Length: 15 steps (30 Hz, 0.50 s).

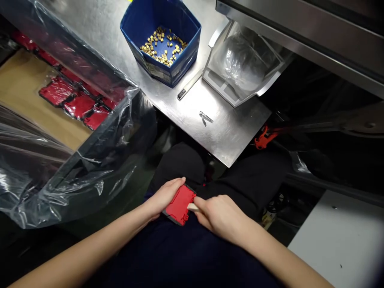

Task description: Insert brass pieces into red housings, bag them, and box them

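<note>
left hand (166, 196): holds red case (179, 204) over lap | right hand (217, 216): holds pale stick (193, 207) at case's edge | desk (228, 138): blue box (186, 60), little gold bits (163, 58) inside

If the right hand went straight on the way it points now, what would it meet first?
Most likely the red part, held in the left hand; the pale tool in the right hand overlaps its edge in view, though contact is hard to tell.
</note>
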Tool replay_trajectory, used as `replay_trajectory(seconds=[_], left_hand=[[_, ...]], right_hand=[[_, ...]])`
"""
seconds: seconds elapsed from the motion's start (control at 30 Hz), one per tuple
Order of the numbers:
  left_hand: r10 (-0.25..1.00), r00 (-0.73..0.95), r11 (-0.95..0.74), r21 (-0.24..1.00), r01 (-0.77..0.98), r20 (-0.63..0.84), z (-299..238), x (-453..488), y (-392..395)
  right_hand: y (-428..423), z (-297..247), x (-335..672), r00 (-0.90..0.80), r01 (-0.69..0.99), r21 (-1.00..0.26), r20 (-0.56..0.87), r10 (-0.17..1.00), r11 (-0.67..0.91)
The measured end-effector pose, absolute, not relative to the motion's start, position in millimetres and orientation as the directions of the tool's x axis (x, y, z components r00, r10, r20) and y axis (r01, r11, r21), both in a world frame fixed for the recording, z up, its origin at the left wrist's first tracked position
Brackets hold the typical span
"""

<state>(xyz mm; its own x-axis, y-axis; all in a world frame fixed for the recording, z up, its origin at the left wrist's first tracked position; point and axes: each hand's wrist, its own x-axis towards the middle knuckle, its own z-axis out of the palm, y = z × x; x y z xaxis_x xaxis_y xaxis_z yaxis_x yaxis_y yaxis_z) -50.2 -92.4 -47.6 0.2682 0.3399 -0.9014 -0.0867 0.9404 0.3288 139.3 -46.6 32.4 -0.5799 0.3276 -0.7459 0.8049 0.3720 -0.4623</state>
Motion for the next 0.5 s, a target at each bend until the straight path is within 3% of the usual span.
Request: replay_trajectory(seconds=[0.5], left_hand=[[0.351,0.250,0.936,0.347,-0.063,-0.902,-48.8,-46.1,-87.8]], right_hand=[[-52.4,31.5,131.7,-0.569,0.819,-0.449,-0.718,0.401,0.357]])
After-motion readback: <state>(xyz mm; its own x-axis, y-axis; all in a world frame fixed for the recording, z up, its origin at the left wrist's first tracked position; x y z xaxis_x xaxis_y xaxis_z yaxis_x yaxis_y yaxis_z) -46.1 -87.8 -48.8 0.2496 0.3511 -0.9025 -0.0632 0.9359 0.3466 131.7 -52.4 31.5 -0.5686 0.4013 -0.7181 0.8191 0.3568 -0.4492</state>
